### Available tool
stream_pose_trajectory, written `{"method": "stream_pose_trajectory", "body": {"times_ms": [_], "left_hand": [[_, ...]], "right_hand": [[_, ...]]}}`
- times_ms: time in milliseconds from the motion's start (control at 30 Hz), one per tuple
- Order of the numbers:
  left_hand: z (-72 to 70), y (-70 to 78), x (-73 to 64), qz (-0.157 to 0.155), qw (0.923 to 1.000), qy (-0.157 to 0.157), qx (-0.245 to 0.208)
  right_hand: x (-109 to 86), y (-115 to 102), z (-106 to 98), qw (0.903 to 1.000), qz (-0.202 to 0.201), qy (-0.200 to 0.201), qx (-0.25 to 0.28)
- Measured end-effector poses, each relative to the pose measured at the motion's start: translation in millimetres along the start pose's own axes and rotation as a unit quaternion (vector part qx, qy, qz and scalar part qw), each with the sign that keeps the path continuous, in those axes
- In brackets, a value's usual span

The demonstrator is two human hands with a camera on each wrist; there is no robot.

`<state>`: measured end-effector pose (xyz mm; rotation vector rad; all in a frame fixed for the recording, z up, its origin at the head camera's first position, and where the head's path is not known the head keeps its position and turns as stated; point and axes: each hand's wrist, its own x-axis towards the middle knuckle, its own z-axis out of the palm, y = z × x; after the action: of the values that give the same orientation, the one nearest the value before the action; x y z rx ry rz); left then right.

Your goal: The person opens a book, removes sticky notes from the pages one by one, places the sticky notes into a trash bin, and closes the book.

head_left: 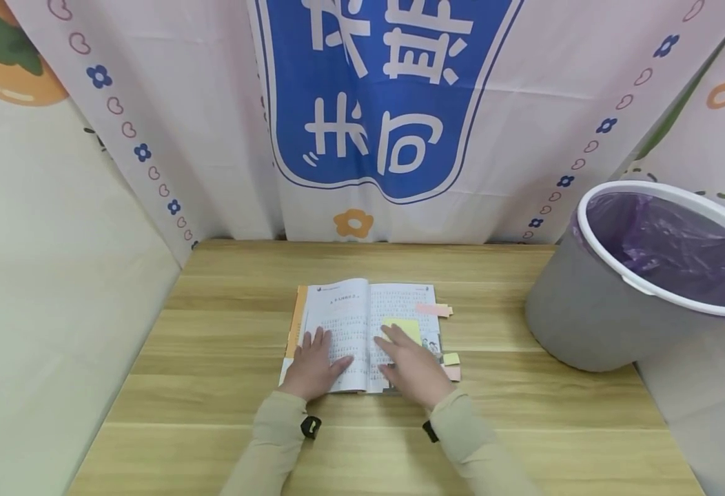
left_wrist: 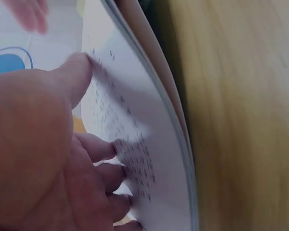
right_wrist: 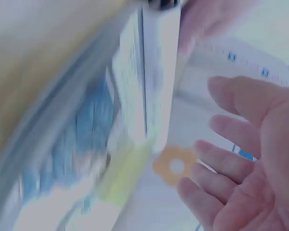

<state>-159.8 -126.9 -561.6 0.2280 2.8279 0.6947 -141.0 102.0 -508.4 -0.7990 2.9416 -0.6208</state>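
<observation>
An open book (head_left: 344, 313) with printed text lies on the table. On its left page rests my left hand (head_left: 313, 368), the fingers spread and fingertips touching the paper in the left wrist view. My right hand (head_left: 417, 372) is over the right page, its fingers loosely extended; the right wrist view shows its palm (right_wrist: 267, 163) apart from the paper. A yellow sticky note (head_left: 407, 331) lies on that right page, partly under the right fingertips in the head view. Pink tabs (head_left: 432, 309) and a small yellow tab (head_left: 451, 359) stick out along the right edge.
A grey bin (head_left: 576, 317) with a white rim and purple liner stands at the right of the wooden table (head_left: 226, 303). Printed cloth (head_left: 226, 138) hangs behind the table's back edge. Both wrists wear dark straps (head_left: 311, 427).
</observation>
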Motion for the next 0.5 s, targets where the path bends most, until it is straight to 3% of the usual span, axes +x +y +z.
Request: {"method": "stream_pose_trajectory", "body": {"times_ms": [233, 367, 500], "left_hand": [[6.4, 22.4, 1.3, -0.022, 0.9997, 0.008, 0.0], [6.5, 36.4, 2.8, 0.018, 0.9997, 0.013, 0.011], [7.7, 48.6, 4.0, 0.07, 0.9956, 0.011, 0.061]], "right_hand": [[-7.2, 29.6, -12.3, 0.9984, 0.019, 0.05, -0.017], [-9.1, 37.2, -11.6, 0.9985, 0.028, 0.047, -0.009], [-8.7, 38.8, -9.1, 0.9988, 0.033, 0.036, -0.003]]}}
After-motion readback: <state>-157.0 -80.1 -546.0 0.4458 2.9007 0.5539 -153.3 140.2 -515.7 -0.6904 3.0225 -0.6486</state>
